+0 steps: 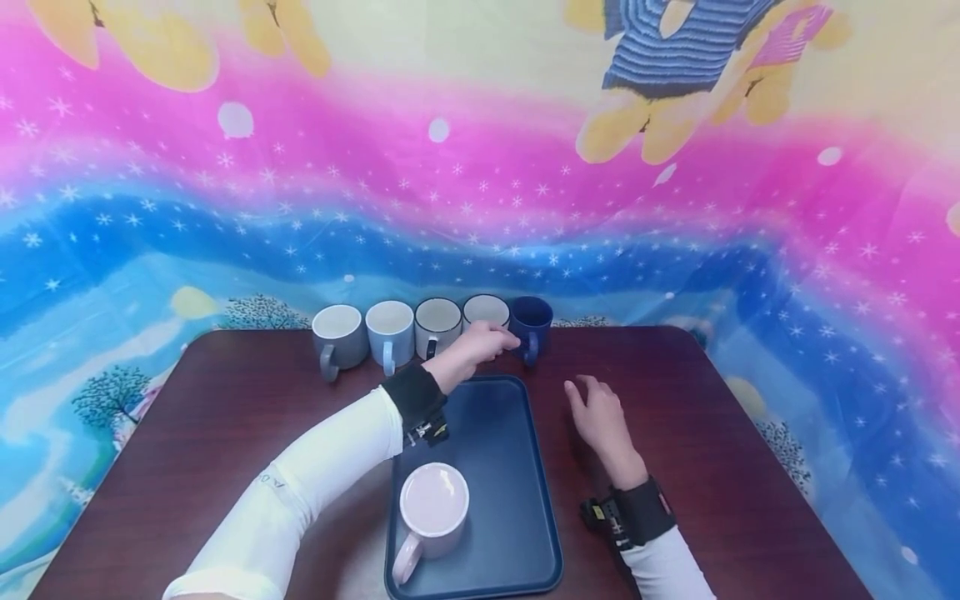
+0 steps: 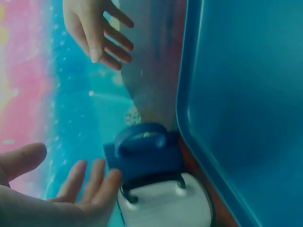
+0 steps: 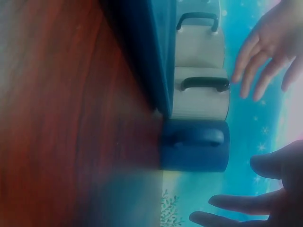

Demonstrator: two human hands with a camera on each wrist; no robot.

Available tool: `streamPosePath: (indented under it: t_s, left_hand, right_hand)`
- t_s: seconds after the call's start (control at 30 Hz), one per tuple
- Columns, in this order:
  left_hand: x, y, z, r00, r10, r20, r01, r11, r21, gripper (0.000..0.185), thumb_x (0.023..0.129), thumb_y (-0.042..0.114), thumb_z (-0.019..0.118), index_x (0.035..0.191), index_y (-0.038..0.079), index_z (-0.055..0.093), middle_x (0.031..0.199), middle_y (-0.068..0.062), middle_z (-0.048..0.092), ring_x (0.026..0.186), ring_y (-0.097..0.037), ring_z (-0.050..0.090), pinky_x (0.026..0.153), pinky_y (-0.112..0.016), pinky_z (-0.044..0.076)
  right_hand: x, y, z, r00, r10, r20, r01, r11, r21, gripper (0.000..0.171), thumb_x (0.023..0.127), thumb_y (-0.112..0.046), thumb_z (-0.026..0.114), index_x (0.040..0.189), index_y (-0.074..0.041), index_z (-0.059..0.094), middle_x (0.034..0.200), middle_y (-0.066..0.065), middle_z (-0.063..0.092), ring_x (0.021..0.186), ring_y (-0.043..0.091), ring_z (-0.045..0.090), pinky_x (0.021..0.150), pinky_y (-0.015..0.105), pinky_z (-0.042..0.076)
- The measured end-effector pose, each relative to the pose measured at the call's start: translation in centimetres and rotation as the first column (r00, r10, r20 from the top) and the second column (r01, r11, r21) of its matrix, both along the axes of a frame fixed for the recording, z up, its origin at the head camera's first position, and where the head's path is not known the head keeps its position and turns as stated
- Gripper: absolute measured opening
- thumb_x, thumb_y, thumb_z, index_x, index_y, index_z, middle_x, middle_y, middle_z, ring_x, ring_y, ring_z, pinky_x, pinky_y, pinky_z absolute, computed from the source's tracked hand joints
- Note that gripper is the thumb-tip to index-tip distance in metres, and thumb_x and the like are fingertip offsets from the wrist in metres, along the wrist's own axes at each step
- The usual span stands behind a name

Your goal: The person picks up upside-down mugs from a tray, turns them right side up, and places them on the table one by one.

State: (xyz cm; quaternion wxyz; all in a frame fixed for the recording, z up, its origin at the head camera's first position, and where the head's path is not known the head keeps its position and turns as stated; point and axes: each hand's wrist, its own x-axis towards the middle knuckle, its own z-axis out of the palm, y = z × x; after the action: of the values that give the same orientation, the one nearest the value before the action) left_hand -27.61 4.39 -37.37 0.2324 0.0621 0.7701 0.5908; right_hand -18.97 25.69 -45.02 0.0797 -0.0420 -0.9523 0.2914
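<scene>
Five mugs stand in a row at the table's back edge: grey, light blue, two white ones and a navy mug. My left hand reaches over the tray's far end, fingers straight, just short of the navy mug and the white mug beside it, holding nothing. My right hand is open, fingers spread, low over the table right of the blue tray. A pink mug stands on the tray's near end. The right wrist view shows the navy mug with both hands apart from it.
The dark wooden table has bare surface on both sides of the tray. A bright patterned cloth hangs close behind the mug row and drapes past the table's edges.
</scene>
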Motion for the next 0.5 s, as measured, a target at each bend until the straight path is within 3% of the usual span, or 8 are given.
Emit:
streamPosePath:
  t_s: [0.17, 0.5]
  left_hand:
    - [0.1, -2.0, -0.1, 0.998, -0.012, -0.063, 0.014, 1.000, 0.021, 0.034, 0.094, 0.022, 0.057, 0.122, 0.002, 0.061, 0.122, -0.012, 0.062, 0.117, -0.032, 0.054, 0.098, -0.040, 0.045]
    - [1.5, -5.3, 0.0, 0.976, 0.021, -0.218, -0.036, 0.997, -0.064, 0.033, 0.094, 0.031, 0.059, 0.118, 0.009, 0.064, 0.122, -0.008, 0.061, 0.117, -0.027, 0.054, 0.101, -0.046, 0.042]
  right_hand:
    - [-0.3, -0.6, 0.0, 0.999, 0.011, -0.035, -0.011, 1.000, 0.001, 0.050, 0.100, -0.035, 0.044, 0.133, 0.003, 0.048, 0.128, 0.028, 0.053, 0.117, 0.043, 0.050, 0.095, 0.055, 0.042]
    - [-0.5, -1.8, -0.1, 0.999, 0.024, -0.031, -0.023, 1.000, 0.007, 0.050, 0.100, -0.035, 0.046, 0.132, 0.003, 0.049, 0.127, 0.028, 0.053, 0.117, 0.043, 0.051, 0.095, 0.055, 0.043]
